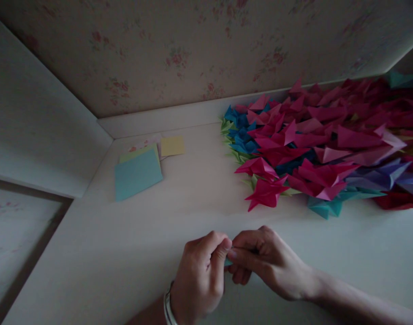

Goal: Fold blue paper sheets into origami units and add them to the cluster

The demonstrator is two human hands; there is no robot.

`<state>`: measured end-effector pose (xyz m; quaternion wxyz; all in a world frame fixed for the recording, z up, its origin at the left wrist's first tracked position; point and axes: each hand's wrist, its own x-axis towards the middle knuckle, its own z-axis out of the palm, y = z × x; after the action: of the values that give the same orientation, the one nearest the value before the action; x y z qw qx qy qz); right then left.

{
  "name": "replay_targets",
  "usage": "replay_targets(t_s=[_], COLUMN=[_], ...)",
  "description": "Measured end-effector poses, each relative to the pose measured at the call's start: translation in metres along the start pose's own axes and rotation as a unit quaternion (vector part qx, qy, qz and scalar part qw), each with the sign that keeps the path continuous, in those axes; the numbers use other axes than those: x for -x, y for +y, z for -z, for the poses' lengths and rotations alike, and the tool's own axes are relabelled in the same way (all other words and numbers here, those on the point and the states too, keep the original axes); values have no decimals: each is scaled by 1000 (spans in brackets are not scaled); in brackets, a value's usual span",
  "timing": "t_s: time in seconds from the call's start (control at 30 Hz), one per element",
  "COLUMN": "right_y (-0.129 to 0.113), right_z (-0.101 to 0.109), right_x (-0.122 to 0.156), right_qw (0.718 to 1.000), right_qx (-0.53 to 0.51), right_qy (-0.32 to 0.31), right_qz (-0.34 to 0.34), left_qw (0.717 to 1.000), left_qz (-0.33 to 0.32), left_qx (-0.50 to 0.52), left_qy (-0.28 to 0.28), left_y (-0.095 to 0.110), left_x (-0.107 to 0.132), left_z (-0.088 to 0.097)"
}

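Observation:
Close together over the white tabletop, my left hand and my right hand pinch a small piece of teal folded paper between thumbs and fingers. Only a sliver of the paper shows; the fingers cover the rest, so its shape cannot be made out. Beyond my right hand lies a large heap of folded paper figures, mostly pink, with blue, green, purple and teal ones among them. A bracelet circles my left wrist.
At the back left lie a light blue paper sheet, a green sheet partly beneath it, and a small yellow square. Floral wallpaper rises behind the table. A white panel stands at the left.

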<state>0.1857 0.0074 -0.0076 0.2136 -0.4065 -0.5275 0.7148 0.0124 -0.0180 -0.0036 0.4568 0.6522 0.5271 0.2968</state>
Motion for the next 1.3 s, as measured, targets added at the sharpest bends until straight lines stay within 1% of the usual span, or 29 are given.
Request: replay_targets(t_s=[0.07,0.17,0.23,0.3,0.37,0.43,0.5,0.57,0.67,0.8,0.9,1.07,1.2,1.23,1.3], right_y=[1,0,-2,-2,-1,1,2,1,-1,0,1,-1,-3,-3,-2], right_z=[0,4,7,9,9,8,6,4,4,4,5,12,14,14,14], right_x=[0,0,-1,-2,-3,-4,-4,-3,-2,-2,-2,1,2,2,3], right_qw=[1000,997,994,992,991,993,995,996,997,996,995,991,988,988,987], right_qx=[7,20,18,7,-3,-19,-36,-36,-22,-42,-46,-50,-37,-40,-49], right_qy=[12,57,90,105,105,84,54,42,64,72,73,85,106,108,109], right_qz=[20,48,59,66,79,85,77,64,49,29,52,86,103,106,109], left_qw=[1000,999,997,996,995,993,988,982,977,976,974,985,971,970,975], left_qz=[20,41,56,64,62,60,64,70,73,75,78,68,88,91,82], left_qx=[17,34,45,54,71,100,137,170,195,200,208,159,221,226,203], left_qy=[-4,-9,-26,-43,-43,-33,-29,-33,-41,-46,-48,4,15,20,37], left_y=[-1,-3,-4,-3,-2,0,1,2,3,4,2,-4,-5,-5,-7], left_x=[-2,-7,-9,-9,-8,-7,-6,-6,-5,-6,-8,-11,-11,-11,-9], left_z=[2,8,12,14,15,15,15,14,12,11,12,15,15,15,16])
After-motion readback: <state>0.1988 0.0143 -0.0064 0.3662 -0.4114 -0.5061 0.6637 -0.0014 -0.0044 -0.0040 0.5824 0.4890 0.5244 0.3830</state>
